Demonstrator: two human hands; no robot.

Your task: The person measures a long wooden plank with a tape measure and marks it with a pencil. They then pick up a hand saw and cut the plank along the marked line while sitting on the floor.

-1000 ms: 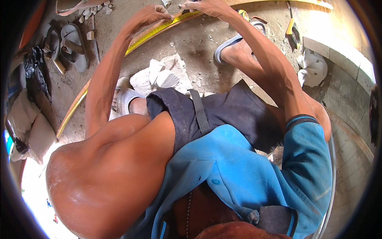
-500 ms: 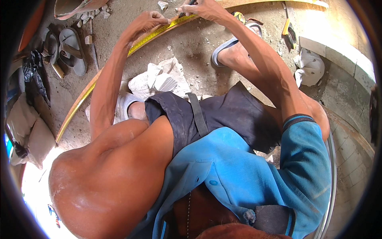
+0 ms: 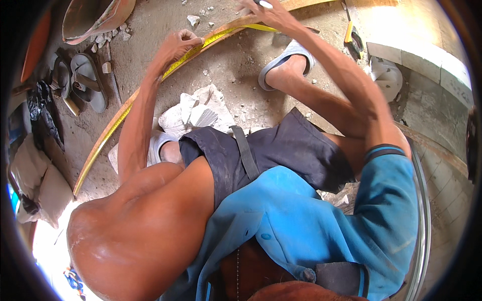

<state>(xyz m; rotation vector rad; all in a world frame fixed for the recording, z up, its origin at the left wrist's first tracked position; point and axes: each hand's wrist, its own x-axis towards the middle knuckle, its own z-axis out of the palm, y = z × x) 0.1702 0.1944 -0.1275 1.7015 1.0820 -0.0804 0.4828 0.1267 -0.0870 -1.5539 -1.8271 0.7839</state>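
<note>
A long, thin wooden strip (image 3: 103, 134) curves across the ground in the fisheye picture. Along it lies the yellow blade of a tape measure (image 3: 218, 36), which lifts off the wood near my right forearm. With thumb and fingers pinched, my left hand (image 3: 178, 46) holds the blade against the strip. My right hand (image 3: 266, 14) is over the far part of the strip, slightly smeared by motion. A dark pen with a white end (image 3: 265, 4) sticks out of it. The tape's case is hidden behind my right forearm.
Sandals (image 3: 89, 83) lie at the left, near a bucket (image 3: 98, 22) lying at the upper left. A crumpled white sack (image 3: 198, 108) and bits of rubble lie between my feet. A yellow-and-black tool (image 3: 354, 40) lies at the right, beside a low tiled ledge (image 3: 411, 62).
My right hand has come off the tape and strip, with the pen still in it. The blade beside it now bows away from the wood. My left hand has stayed on the tape.
</note>
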